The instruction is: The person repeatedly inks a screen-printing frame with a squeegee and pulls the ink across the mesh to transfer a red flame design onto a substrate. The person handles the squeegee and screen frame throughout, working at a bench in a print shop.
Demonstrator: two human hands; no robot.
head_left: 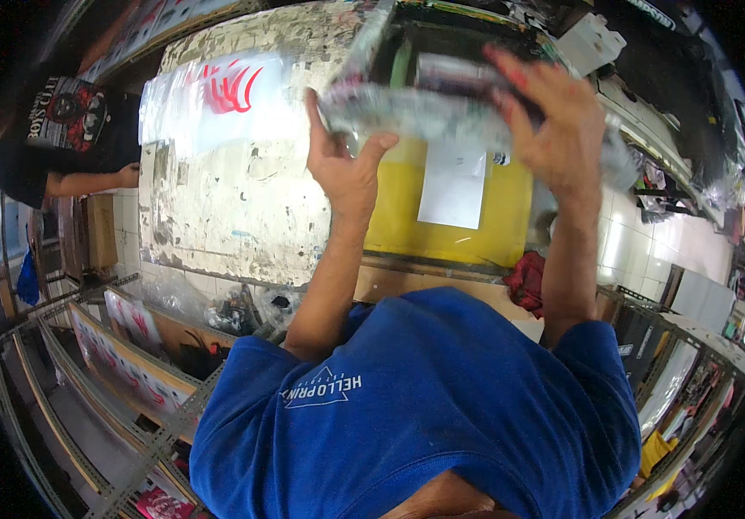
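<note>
A paint-stained screen-printing frame, smeared by motion, is tilted up over the far end of a yellow board. My left hand grips the frame's near left corner, thumb apart from the fingers. At its right side, my right hand has its fingers on the frame; blur hides the exact grip. A pale bar crosses the dark inner part of the frame, and I cannot make out what it is. White printed paper lies on the yellow board below.
A paint-spattered white table stands at left, bearing a pale sheet with red marks. Another person in black rests a hand at its edge. Metal racks stand lower left, more at right. A red cloth lies near my right forearm.
</note>
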